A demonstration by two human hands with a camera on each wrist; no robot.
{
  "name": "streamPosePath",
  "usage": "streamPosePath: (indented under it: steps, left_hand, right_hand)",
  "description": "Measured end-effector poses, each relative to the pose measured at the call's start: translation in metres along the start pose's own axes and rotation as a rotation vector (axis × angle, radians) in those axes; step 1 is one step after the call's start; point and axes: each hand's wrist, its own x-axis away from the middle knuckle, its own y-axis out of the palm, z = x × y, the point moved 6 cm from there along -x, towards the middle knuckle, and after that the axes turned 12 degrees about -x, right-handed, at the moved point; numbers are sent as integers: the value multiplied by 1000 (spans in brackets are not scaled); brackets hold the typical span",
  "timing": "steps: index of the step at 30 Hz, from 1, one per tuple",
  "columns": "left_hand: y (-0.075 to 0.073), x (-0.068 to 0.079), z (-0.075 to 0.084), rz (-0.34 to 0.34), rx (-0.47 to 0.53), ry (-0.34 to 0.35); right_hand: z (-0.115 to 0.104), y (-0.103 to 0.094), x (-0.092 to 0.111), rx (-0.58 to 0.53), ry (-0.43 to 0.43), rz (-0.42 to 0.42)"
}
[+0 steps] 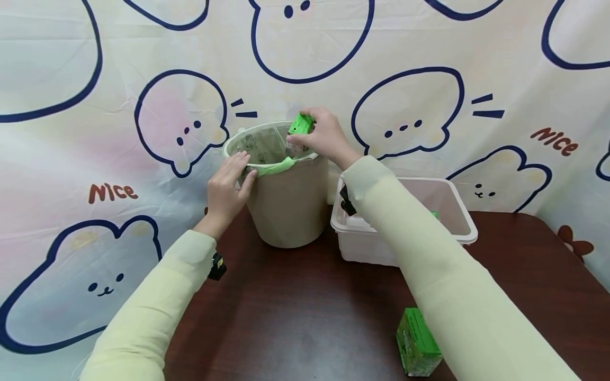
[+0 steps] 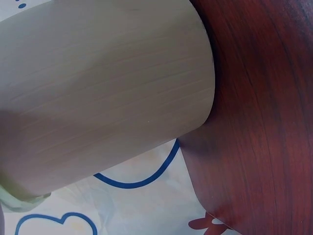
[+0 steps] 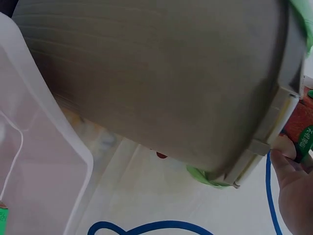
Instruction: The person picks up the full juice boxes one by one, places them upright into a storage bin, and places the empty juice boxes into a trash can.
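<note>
A tall greyish-beige trash bin [image 1: 288, 206] stands against the back wall, lined with a bag whose green edge [image 1: 278, 168] folds over its rim. Over the bin's mouth, my right hand [image 1: 326, 135] pinches a small carton [image 1: 302, 124] between thumb and fingers. From the right wrist, this carton [image 3: 299, 120] shows a red side with a green label. My left hand [image 1: 229, 188] rests on the bin's left front rim with fairly straight fingers, the thumb touching the bag's edge. The left wrist view shows mainly the bin's side [image 2: 112, 93], with that hand almost out of sight.
A white plastic tub [image 1: 405, 233] stands right of the bin, partly behind my right sleeve; a bit of something green [image 1: 434, 214] shows inside. A green box [image 1: 418, 343] stands on the dark wood table [image 1: 295, 317] near the front right. A cartoon-printed cloth [image 1: 305, 58] hangs behind.
</note>
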Motion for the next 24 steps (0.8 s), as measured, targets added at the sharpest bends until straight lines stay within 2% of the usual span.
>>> streamPosePath:
  steps: [11,24]
  left_hand:
    - [0,0,1,6,4,9]
    - [0,-1,2,9,3,9]
  right_hand:
    - [8,5,-3,39,35,-48]
    - [12,7,-1,85,32,-92]
